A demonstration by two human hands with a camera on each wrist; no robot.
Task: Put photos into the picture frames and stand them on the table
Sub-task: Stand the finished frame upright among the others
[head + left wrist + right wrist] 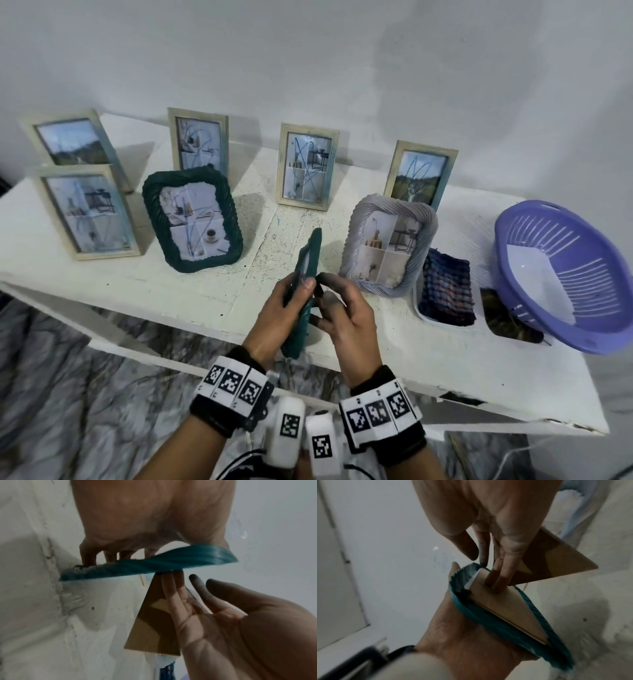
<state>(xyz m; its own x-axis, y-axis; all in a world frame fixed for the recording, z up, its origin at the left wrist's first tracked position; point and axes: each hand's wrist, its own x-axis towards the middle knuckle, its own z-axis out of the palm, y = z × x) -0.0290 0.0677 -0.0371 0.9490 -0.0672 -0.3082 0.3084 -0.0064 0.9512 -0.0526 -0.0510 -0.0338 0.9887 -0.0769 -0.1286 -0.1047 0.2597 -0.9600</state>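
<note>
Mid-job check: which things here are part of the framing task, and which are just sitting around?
Job:
- teal frame, gripped by left hand
- its cardboard back, pressed by right hand
- fold-out stand
- seven filled frames standing on the table, e.g. lilac frame

Lying about:
- purple basket
- checked cloth

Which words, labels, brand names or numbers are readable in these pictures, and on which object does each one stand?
No readable text, brand or number appears in any view.
Wristbands: black-and-white square code markers only, no letters.
Photos in the standing frames: room and landscape images with blue pen scribbles, not writing.
Teal frame held by the left hand and right hand: its brown backing is blank.
Purple basket: no label visible.
</note>
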